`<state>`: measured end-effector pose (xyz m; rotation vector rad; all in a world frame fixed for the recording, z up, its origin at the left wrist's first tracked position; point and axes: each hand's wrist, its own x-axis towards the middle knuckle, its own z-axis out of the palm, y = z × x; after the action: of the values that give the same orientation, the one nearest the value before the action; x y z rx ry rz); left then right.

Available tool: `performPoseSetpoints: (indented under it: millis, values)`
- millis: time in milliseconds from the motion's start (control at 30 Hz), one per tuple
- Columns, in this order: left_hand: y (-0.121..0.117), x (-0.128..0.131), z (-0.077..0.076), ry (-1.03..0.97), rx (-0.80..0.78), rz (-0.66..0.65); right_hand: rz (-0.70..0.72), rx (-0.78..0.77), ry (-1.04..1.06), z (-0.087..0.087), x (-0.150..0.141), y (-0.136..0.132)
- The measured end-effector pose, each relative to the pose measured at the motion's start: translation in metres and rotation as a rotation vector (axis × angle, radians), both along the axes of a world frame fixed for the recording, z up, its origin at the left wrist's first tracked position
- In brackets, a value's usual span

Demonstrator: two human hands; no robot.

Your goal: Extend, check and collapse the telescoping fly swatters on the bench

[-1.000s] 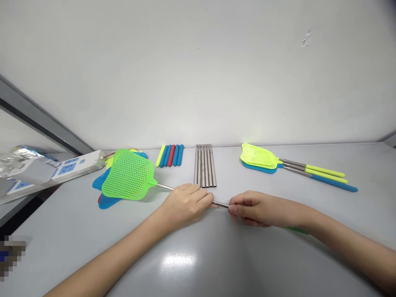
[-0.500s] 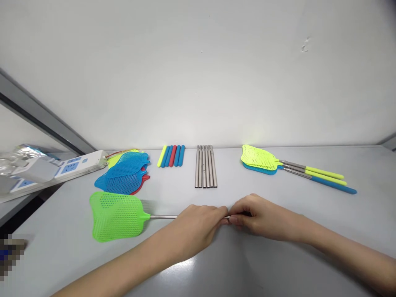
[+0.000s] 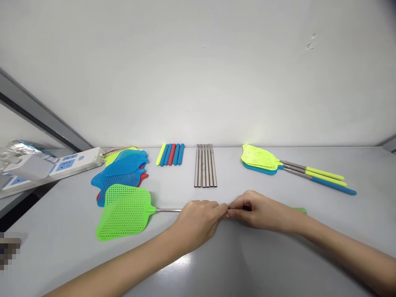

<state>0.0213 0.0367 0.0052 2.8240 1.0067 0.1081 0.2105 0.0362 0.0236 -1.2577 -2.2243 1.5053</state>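
A green fly swatter [image 3: 126,212] lies across the front of the table, its mesh head to the left and its thin metal rod running rightward. My left hand [image 3: 201,218] is closed over the rod. Close beside it, my right hand [image 3: 255,209] pinches the rod between thumb and fingers, the fingertips of both hands almost touching. A green tip [image 3: 301,210] shows behind my right wrist; the stretch between is covered by my hand. Behind my hands stand several metal tubes [image 3: 206,167] laid in a row.
Several coloured handle grips [image 3: 170,154] lie at the back. Blue, red and yellow swatter heads [image 3: 120,177] are piled at left, near a white power strip [image 3: 71,163]. Swatters with yellow and blue handles [image 3: 328,177] lie at right. A wall [image 3: 198,74] rises behind the table.
The green swatter's head has shifted slightly right and turned. Both hands have moved a little up in the view, still on the rod. The green tip has come into sight.
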Motion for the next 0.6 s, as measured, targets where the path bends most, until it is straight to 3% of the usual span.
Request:
performPoseSetpoints:
  millis: [600]
  values:
    - [-0.0014,0.0009,-0.0097,0.024,0.027,0.006,0.003,-0.026,-0.018,-0.0031,0.0032,0.0026]
